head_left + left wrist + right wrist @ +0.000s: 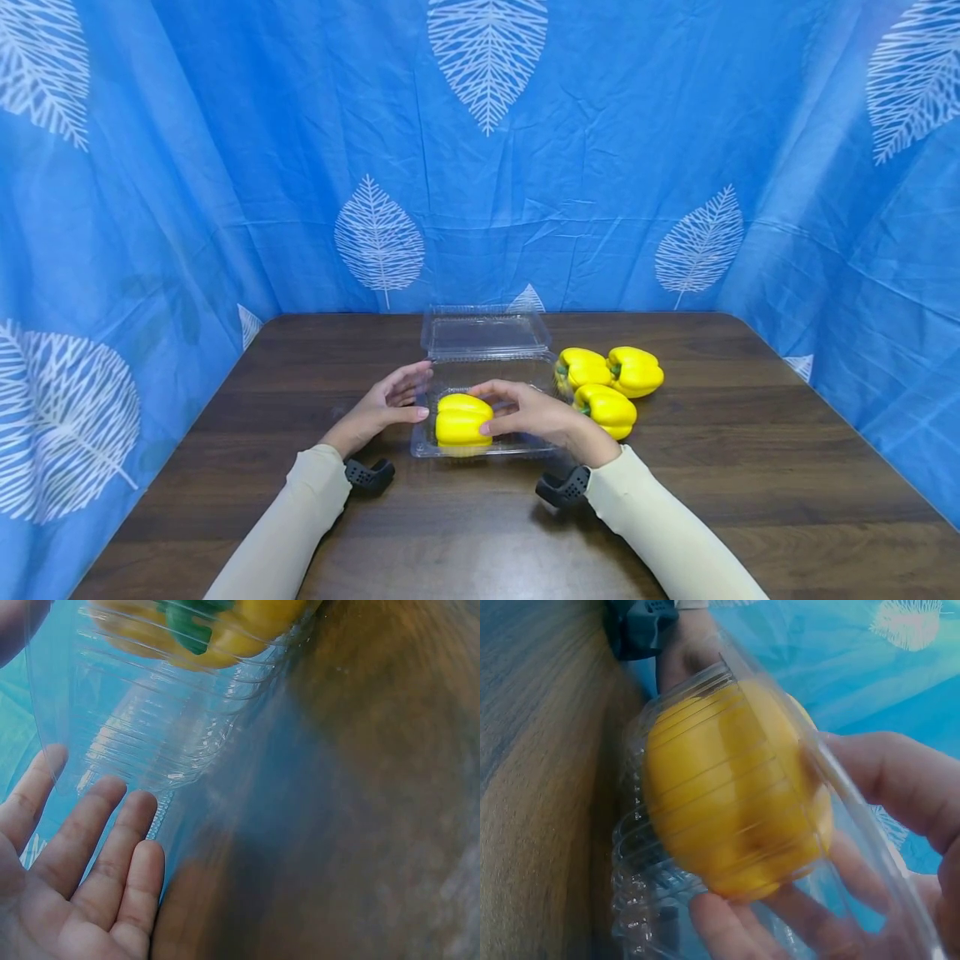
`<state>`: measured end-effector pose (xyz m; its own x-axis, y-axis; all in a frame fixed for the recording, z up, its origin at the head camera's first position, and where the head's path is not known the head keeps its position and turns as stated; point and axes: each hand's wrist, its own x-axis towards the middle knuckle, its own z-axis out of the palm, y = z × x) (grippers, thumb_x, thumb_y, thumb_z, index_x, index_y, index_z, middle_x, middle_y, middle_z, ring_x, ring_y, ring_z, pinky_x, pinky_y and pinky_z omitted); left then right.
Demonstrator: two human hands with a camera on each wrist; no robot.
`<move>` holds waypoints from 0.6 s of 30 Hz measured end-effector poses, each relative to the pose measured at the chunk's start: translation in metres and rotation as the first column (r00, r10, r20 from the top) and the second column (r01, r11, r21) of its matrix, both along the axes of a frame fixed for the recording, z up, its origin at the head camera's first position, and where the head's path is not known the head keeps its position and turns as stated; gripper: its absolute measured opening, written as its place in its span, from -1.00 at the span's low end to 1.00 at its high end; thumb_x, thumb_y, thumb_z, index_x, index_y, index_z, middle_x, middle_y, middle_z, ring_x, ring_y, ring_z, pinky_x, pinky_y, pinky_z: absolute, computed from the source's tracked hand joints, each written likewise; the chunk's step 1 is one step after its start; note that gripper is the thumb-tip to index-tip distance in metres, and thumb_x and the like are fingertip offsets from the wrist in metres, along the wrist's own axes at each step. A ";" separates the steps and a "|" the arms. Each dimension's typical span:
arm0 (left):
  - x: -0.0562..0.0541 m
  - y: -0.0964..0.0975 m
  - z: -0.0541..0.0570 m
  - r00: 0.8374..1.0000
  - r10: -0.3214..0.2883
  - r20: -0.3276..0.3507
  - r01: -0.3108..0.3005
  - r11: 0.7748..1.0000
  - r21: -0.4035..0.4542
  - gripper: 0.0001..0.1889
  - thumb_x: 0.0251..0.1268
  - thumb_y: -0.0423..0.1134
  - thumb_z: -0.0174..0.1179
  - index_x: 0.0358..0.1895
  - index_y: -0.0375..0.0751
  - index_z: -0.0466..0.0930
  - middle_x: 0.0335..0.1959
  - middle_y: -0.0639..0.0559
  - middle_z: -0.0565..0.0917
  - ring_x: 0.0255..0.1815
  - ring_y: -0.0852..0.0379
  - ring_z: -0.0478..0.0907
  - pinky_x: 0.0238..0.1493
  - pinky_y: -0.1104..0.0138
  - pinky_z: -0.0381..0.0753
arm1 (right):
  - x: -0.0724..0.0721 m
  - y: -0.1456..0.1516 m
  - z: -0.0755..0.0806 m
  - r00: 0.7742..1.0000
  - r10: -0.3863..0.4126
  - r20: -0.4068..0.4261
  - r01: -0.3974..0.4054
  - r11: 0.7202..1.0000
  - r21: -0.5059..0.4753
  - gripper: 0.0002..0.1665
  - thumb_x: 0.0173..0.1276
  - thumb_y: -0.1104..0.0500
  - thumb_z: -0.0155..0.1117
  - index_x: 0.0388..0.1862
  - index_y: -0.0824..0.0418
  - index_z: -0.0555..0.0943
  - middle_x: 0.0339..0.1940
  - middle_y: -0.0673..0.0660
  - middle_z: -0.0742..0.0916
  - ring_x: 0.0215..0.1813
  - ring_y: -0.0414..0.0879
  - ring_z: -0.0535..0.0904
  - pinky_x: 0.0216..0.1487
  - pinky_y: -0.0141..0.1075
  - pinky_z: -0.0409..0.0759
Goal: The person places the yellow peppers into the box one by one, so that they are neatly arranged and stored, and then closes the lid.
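A yellow bell pepper (462, 421) lies in the front left part of a clear plastic clamshell container (521, 451), its lid (486, 333) folded back. My right hand (536, 412) reaches over the container and holds the pepper's right side between thumb and fingers. In the right wrist view, the same pepper (735, 787) shows through the clear wall. My left hand (381, 408) is at the container's left side, fingers extended. The left wrist view shows those fingertips (139, 814) by the clear wall, and the pepper's green stem (187, 626) faces that way.
Three more yellow bell peppers sit close together right of the container: one at the back left (583, 367), one at the back right (636, 372), one in front (609, 412). The dark wooden table (465, 533) is backed by a blue leaf-print curtain (480, 217).
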<state>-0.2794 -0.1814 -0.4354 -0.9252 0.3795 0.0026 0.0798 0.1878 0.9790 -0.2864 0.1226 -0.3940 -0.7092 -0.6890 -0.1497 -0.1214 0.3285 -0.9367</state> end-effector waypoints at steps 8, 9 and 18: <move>0.001 0.001 0.000 1.000 0.020 -0.001 -0.020 1.000 -0.020 -0.07 0.39 -0.15 0.43 0.73 -0.16 0.15 0.72 -0.25 0.24 0.69 -0.29 0.23 0.65 -0.11 0.24 | -0.001 -0.003 -0.003 0.997 -0.041 0.067 0.044 0.998 -0.041 -0.39 0.48 0.28 0.44 0.44 0.37 0.48 0.37 0.31 0.63 0.35 0.21 0.65 0.27 -0.07 0.73; 0.001 0.001 0.000 1.000 0.017 -0.006 -0.017 1.000 -0.024 -0.08 0.39 -0.15 0.43 0.73 -0.16 0.15 0.72 -0.26 0.24 0.69 -0.30 0.23 0.65 -0.11 0.24 | -0.001 -0.003 -0.003 0.997 -0.045 0.063 0.048 0.998 -0.038 -0.39 0.47 0.28 0.44 0.42 0.37 0.49 0.36 0.31 0.64 0.34 0.20 0.66 0.28 -0.07 0.73; -0.002 0.001 -0.002 1.000 0.009 0.001 -0.009 1.000 -0.002 -0.10 0.40 -0.22 0.40 0.73 -0.20 0.15 0.71 -0.29 0.24 0.70 -0.31 0.20 0.66 -0.13 0.21 | -0.002 -0.001 -0.005 0.997 -0.051 0.053 0.053 0.998 -0.033 -0.38 0.43 0.30 0.49 0.40 0.39 0.50 0.34 0.31 0.65 0.35 0.24 0.65 0.34 -0.01 0.70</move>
